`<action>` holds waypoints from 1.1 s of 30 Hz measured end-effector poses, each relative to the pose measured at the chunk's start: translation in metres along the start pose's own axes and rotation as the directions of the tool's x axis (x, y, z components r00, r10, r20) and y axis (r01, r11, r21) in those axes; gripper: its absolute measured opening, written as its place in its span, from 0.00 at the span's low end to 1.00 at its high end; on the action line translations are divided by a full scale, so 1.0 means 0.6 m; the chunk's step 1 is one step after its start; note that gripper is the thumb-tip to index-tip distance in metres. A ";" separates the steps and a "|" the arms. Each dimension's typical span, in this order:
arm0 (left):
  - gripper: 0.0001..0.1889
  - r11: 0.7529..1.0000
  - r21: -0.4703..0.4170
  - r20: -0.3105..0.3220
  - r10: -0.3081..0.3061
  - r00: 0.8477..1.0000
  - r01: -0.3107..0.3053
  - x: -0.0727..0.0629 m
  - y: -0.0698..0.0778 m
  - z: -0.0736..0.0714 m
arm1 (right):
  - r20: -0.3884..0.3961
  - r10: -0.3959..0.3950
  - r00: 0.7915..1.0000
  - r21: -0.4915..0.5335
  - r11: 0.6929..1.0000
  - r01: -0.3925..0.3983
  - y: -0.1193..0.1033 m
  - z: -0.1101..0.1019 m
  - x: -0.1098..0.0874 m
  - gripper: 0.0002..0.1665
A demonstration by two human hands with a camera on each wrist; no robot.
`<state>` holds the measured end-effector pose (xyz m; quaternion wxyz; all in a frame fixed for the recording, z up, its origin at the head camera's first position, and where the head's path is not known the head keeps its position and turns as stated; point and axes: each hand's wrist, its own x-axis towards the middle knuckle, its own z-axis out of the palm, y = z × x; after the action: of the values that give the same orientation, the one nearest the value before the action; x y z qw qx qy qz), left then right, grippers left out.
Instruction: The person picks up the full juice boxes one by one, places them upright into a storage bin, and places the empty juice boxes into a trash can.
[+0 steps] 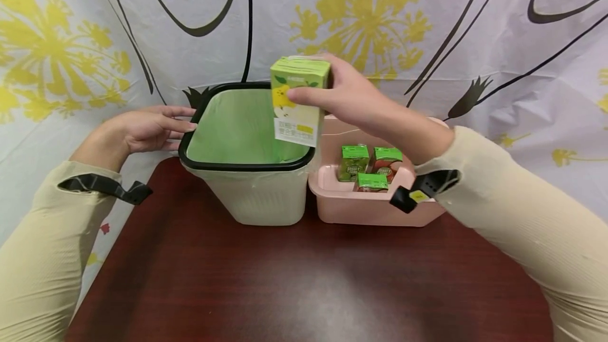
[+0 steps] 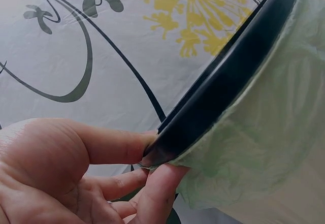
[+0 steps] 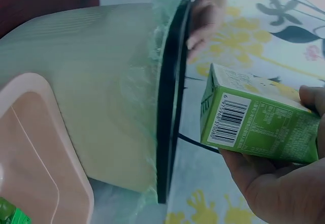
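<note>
My right hand (image 1: 349, 91) grips a green-and-yellow juice carton (image 1: 296, 102), thumb on its front, above the right side of the trash bin's mouth. The right wrist view shows the carton's barcode side (image 3: 254, 127). The white trash bin (image 1: 256, 199) has a black rim (image 1: 247, 167) and a pale green liner bag (image 1: 228, 125) inside. At the bin's left edge my left hand (image 1: 149, 128) pinches the rim. Close up in the left wrist view, the thumb and a finger (image 2: 165, 183) hold the black rim (image 2: 228, 89) and liner edge.
A pink basket (image 1: 370, 212) stands against the bin's right side. Inside it are a green juice box (image 1: 353, 165) and two green-topped red ones (image 1: 387, 165). Both containers sit on a dark red-brown table (image 1: 304, 278), with a flower-patterned sheet (image 1: 214, 51) behind.
</note>
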<state>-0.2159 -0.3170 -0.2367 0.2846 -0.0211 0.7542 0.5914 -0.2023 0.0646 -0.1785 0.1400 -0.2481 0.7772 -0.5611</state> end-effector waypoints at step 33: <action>0.39 0.999 0.050 0.002 0.008 1.000 -0.008 0.001 -0.004 -0.004 | 0.032 0.011 0.999 -0.293 0.956 -0.001 0.038 0.028 0.052 0.40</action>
<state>-0.2164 -0.3199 -0.2389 0.2836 -0.0104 0.7684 0.5736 -0.2250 0.0398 -0.2036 0.1162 -0.2732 0.8500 -0.4353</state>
